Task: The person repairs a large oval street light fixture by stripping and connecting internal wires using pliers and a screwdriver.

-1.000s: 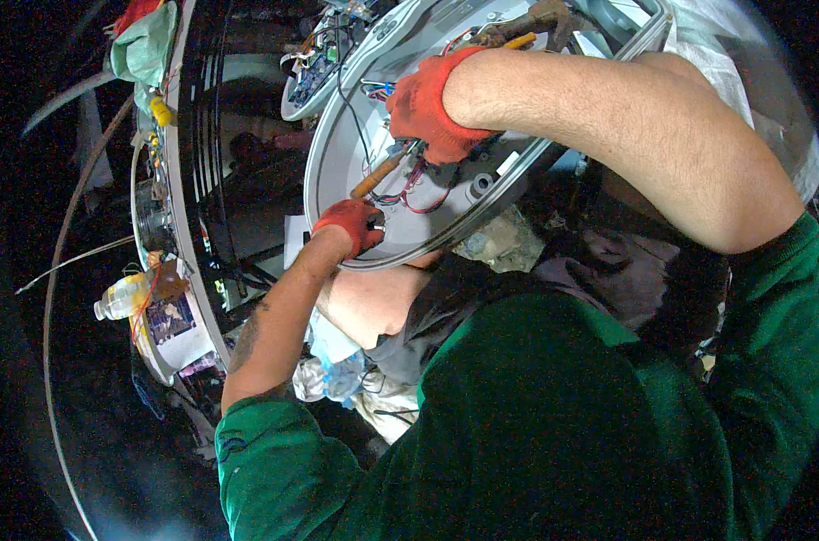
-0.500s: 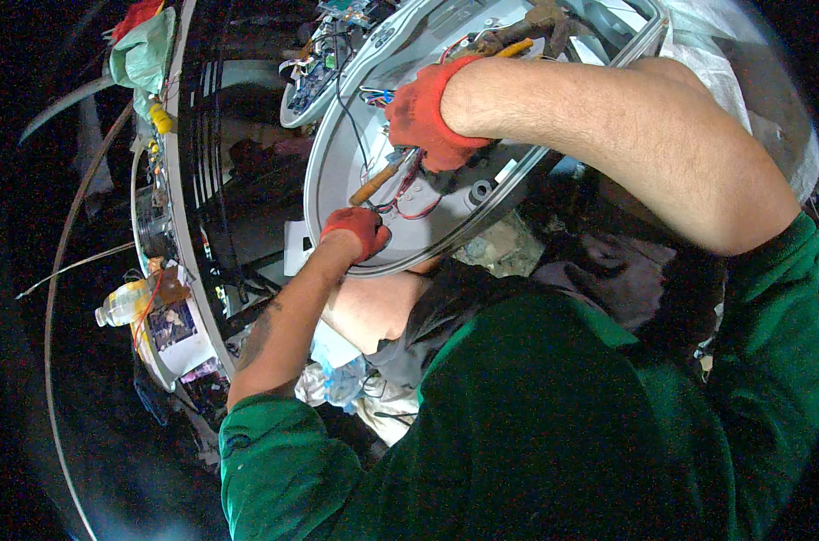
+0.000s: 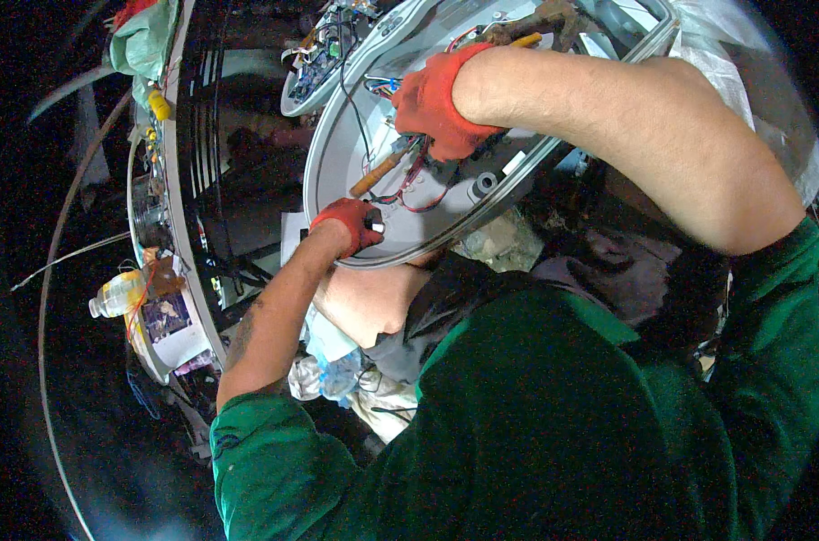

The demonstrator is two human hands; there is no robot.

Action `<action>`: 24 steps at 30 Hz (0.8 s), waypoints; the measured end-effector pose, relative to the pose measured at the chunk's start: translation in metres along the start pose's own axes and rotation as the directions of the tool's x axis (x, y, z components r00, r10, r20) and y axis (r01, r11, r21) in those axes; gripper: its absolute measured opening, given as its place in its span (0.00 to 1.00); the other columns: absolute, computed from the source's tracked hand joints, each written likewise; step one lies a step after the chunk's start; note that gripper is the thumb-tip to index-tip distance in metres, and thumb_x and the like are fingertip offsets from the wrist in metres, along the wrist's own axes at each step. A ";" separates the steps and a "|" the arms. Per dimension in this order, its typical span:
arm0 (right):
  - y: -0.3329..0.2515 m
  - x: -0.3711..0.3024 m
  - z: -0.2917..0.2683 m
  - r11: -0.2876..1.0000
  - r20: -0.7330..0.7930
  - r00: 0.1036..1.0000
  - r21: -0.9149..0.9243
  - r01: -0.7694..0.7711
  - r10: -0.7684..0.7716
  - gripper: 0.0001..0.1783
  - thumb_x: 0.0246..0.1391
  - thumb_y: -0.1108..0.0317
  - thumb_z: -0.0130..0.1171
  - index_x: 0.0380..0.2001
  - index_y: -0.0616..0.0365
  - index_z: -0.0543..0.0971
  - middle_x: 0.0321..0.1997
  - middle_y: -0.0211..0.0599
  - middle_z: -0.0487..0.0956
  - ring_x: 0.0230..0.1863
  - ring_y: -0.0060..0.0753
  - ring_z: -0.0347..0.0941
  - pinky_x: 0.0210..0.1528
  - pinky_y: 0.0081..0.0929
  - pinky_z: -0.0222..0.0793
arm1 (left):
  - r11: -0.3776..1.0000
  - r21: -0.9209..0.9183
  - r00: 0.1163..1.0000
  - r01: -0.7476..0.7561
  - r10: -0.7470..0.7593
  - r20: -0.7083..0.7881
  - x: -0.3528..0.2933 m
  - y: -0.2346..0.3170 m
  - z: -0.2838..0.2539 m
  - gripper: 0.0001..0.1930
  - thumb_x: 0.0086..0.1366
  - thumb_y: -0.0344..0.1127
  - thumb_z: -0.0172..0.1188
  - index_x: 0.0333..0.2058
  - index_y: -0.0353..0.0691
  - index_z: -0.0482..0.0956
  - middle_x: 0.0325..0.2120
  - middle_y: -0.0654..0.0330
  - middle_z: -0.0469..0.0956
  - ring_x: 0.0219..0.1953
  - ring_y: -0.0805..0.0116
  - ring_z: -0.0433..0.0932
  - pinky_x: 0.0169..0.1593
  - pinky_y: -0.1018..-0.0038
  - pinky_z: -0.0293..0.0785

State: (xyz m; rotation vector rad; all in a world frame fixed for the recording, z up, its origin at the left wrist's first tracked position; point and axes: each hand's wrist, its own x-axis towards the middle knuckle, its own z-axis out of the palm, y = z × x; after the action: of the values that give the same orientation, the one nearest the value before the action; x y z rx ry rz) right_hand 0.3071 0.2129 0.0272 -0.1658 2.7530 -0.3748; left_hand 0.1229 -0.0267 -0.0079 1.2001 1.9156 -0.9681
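A large grey plastic housing (image 3: 418, 239) lies tilted before me. My right hand (image 3: 445, 104), in a red glove, reaches into it with curled fingers; what they grip is hidden. Red and black wires (image 3: 416, 169) run out from beneath that glove, and coloured wires (image 3: 384, 86) show on its far side. A tool with a wooden handle (image 3: 378, 174) lies slantwise below the right glove, its metal end at the fingers. At the near left rim, my left hand (image 3: 344, 224), also red-gloved, is closed, with a small white piece (image 3: 378, 228) showing at its fingers.
A second housing part with circuit boards (image 3: 324, 59) adjoins at the upper left. A grey cylindrical piece (image 3: 485, 184) sits inside the housing, and a brown metal tool (image 3: 553, 22) lies at its far end. On the left, a cluttered ledge holds a plastic bottle (image 3: 118, 295).
My right hand has shifted slightly up and to the right. My left fist has turned a little, and the white piece now shows at its fingers. The view has moved slightly.
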 end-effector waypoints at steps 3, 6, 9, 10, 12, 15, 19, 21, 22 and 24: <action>-0.001 0.001 0.002 1.000 -0.032 0.999 0.004 -0.003 0.003 0.26 0.46 0.55 0.58 0.49 0.54 0.77 0.56 0.40 0.73 0.54 0.50 0.73 0.52 0.48 0.72 | 0.999 -0.045 1.000 0.002 -0.002 -0.002 0.000 0.000 -0.002 0.19 0.51 0.47 0.66 0.40 0.45 0.80 0.37 0.53 0.82 0.41 0.52 0.81 0.47 0.62 0.76; -0.001 0.005 0.007 0.999 -0.141 0.990 -0.010 0.031 -0.032 0.24 0.46 0.56 0.59 0.45 0.59 0.81 0.46 0.42 0.81 0.47 0.47 0.78 0.45 0.46 0.75 | 0.999 -0.045 1.000 -0.014 0.013 -0.028 0.004 -0.008 0.006 0.18 0.51 0.47 0.65 0.39 0.43 0.80 0.36 0.52 0.82 0.40 0.50 0.80 0.46 0.61 0.76; 0.003 0.008 0.012 0.999 -0.175 0.984 -0.014 0.035 -0.037 0.25 0.46 0.55 0.59 0.45 0.59 0.80 0.46 0.41 0.81 0.46 0.46 0.78 0.45 0.46 0.75 | 1.000 -0.006 0.999 -0.026 0.026 -0.047 0.005 -0.003 -0.001 0.18 0.52 0.47 0.64 0.38 0.42 0.79 0.36 0.49 0.82 0.40 0.48 0.80 0.46 0.59 0.76; 0.003 0.008 0.012 0.999 -0.166 0.985 -0.013 0.038 -0.040 0.25 0.46 0.55 0.60 0.45 0.59 0.80 0.46 0.41 0.81 0.46 0.46 0.78 0.45 0.45 0.75 | 1.000 0.006 0.999 -0.022 0.023 -0.049 0.003 0.000 -0.002 0.18 0.52 0.47 0.64 0.37 0.41 0.79 0.36 0.49 0.81 0.40 0.48 0.80 0.46 0.59 0.76; 0.003 0.007 0.011 0.999 -0.153 0.987 -0.010 0.040 -0.041 0.25 0.46 0.54 0.60 0.45 0.59 0.81 0.46 0.41 0.81 0.46 0.46 0.78 0.45 0.45 0.75 | 0.999 0.032 1.000 0.018 -0.018 0.024 0.006 0.000 -0.004 0.22 0.52 0.50 0.63 0.42 0.41 0.79 0.41 0.48 0.80 0.46 0.50 0.78 0.51 0.61 0.74; 0.004 0.008 0.012 0.999 -0.152 0.988 -0.001 0.035 -0.035 0.24 0.46 0.54 0.60 0.45 0.58 0.81 0.46 0.41 0.81 0.45 0.46 0.78 0.45 0.45 0.75 | 0.997 0.069 0.998 0.031 -0.035 0.050 0.007 0.002 -0.005 0.24 0.53 0.52 0.62 0.42 0.40 0.79 0.44 0.47 0.79 0.49 0.50 0.77 0.55 0.61 0.72; 0.003 0.006 0.011 1.000 -0.109 0.994 -0.001 0.013 -0.013 0.23 0.46 0.54 0.60 0.43 0.57 0.81 0.45 0.40 0.81 0.44 0.46 0.79 0.44 0.45 0.75 | 0.993 0.109 0.996 0.038 -0.047 0.079 0.004 0.010 -0.010 0.25 0.53 0.53 0.59 0.43 0.39 0.78 0.45 0.47 0.79 0.50 0.50 0.76 0.57 0.61 0.70; 0.001 0.005 0.007 1.000 -0.094 0.995 -0.001 0.020 -0.020 0.22 0.45 0.55 0.60 0.42 0.56 0.82 0.43 0.39 0.82 0.43 0.46 0.79 0.43 0.46 0.75 | 0.993 0.116 1.000 -0.011 0.011 -0.005 0.004 0.005 0.000 0.23 0.53 0.52 0.61 0.39 0.39 0.77 0.39 0.47 0.80 0.44 0.48 0.78 0.50 0.59 0.73; 0.003 0.005 0.008 0.999 -0.107 0.994 0.005 0.032 -0.032 0.22 0.45 0.55 0.60 0.42 0.55 0.82 0.42 0.39 0.82 0.42 0.46 0.79 0.42 0.46 0.75 | 0.992 0.123 0.998 -0.037 0.043 -0.047 0.004 0.007 0.000 0.22 0.52 0.51 0.61 0.37 0.38 0.77 0.36 0.46 0.81 0.41 0.47 0.80 0.47 0.58 0.75; 0.005 0.006 0.009 0.999 -0.125 0.991 0.002 0.050 -0.049 0.21 0.45 0.55 0.60 0.41 0.55 0.82 0.41 0.39 0.82 0.41 0.46 0.79 0.41 0.47 0.75 | 0.997 0.058 0.999 0.043 -0.043 -0.002 0.004 0.009 -0.001 0.25 0.53 0.51 0.60 0.44 0.39 0.76 0.42 0.47 0.79 0.48 0.49 0.77 0.56 0.60 0.69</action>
State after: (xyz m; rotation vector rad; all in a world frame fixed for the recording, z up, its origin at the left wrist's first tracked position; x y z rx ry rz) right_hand 0.3040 0.2142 0.0155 -0.2165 2.8753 -0.4181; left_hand 0.1297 -0.0216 -0.0127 1.1971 1.9331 -1.0519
